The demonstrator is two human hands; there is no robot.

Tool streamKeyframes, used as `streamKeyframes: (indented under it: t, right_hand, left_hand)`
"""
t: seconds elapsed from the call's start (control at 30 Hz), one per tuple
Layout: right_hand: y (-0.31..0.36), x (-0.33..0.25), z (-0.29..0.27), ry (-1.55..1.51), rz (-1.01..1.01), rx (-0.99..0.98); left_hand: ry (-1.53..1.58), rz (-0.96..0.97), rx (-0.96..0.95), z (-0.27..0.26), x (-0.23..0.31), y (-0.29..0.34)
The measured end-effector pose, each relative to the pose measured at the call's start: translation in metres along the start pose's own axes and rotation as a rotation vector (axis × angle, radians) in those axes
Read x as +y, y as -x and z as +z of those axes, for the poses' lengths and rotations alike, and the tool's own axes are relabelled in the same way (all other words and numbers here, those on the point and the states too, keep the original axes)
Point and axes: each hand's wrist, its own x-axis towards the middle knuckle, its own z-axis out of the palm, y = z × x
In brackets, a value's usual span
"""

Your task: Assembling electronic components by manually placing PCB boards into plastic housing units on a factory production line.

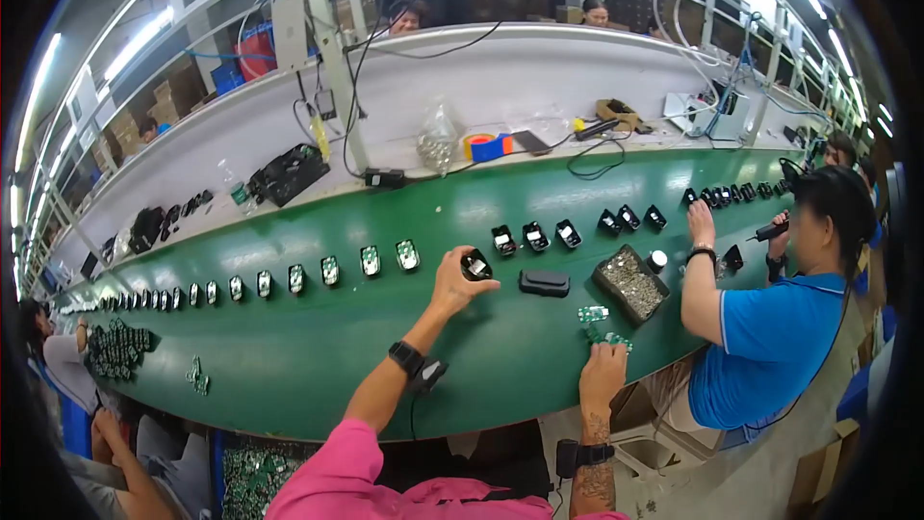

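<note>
My left hand is closed round a small black plastic housing with a pale part inside, just over the green bench. Nearer to me on the right, my right hand has its fingers closed on a small green circuit board by the bench's front edge. Another green circuit board lies just beyond those fingers. Between my hands, farther back, rests a dark oblong case. Left of my left hand, a black housing with a green board in it ends a long row of similar ones.
A box of small metal parts stands beside a round white-topped container. Several black housings line the bench's far side. At right, a co-worker in a blue shirt holds a dark tool. Circuit boards are heaped far left.
</note>
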Motion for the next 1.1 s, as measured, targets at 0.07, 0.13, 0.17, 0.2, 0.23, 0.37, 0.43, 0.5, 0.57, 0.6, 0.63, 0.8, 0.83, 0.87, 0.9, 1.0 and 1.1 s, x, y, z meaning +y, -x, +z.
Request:
streamKeyframes:
  t: [0.07, 0.13, 0.17, 0.2, 0.23, 0.37, 0.43, 0.5, 0.57, 0.6, 0.63, 0.8, 0.83, 0.87, 0.9, 1.0, 1.1]
  right_hand:
    - [-0.004, -0.003, 0.000, -0.110, -0.024, 0.054]
    - [-0.009, -0.019, -0.008, -0.223, -0.050, 0.113]
    - [-0.010, -0.031, -0.018, -0.576, 0.087, -0.047]
    - [-0.010, -0.043, -0.028, -0.921, 0.245, -0.203]
    - [-0.011, -0.057, -0.040, -0.910, 0.260, -0.229]
    - [-0.022, -0.108, -0.074, -1.226, 0.133, -0.568]
    - [-0.024, -0.130, -0.080, -1.299, 0.133, -0.633]
    - [-0.025, -0.142, -0.082, -1.285, 0.199, -0.633]
    - [-0.023, -0.151, -0.082, -1.273, 0.257, -0.636]
    - [-0.021, -0.155, -0.082, -1.300, 0.291, -0.616]
    - [-0.019, -0.159, -0.081, -1.327, 0.325, -0.595]
    - [-0.009, -0.163, -0.072, -1.271, 0.310, -0.595]
    - [-0.007, -0.161, -0.071, -1.268, 0.305, -0.602]
    - [-0.005, -0.159, -0.070, -1.268, 0.303, -0.602]
    - [-0.003, -0.158, -0.068, -1.250, 0.292, -0.594]
    - [0.001, -0.160, -0.072, -1.277, 0.317, -0.612]
    - [-0.002, -0.165, -0.078, -1.337, 0.363, -0.629]
  left_hand:
    - [0.221, -0.022, -0.002, -0.007, 0.007, 0.026]
    - [0.443, -0.060, -0.003, -0.017, 0.021, 0.056]
    - [0.339, 0.018, -0.017, -0.028, 0.039, 0.066]
    - [0.236, 0.098, -0.038, -0.035, 0.053, 0.075]
    - [0.237, 0.067, -0.044, -0.043, 0.063, 0.083]
    - [0.118, 0.177, -0.129, -0.058, 0.079, 0.101]
    - [0.109, 0.213, -0.146, -0.063, 0.085, 0.105]
    - [0.090, 0.279, -0.144, -0.065, 0.091, 0.112]
    - [0.065, 0.297, -0.154, -0.069, 0.098, 0.117]
    - [0.037, 0.312, -0.163, -0.070, 0.100, 0.120]
    - [0.036, 0.312, -0.159, -0.070, 0.100, 0.121]
    - [0.023, 0.334, -0.038, -0.069, 0.096, 0.127]
    - [0.024, 0.337, -0.036, -0.070, 0.096, 0.127]
    - [0.060, 0.280, -0.051, -0.071, 0.096, 0.128]
    - [0.095, 0.222, -0.066, -0.072, 0.095, 0.129]
    - [0.099, 0.193, -0.063, -0.075, 0.098, 0.131]
    - [0.064, 0.185, -0.060, -0.076, 0.097, 0.133]
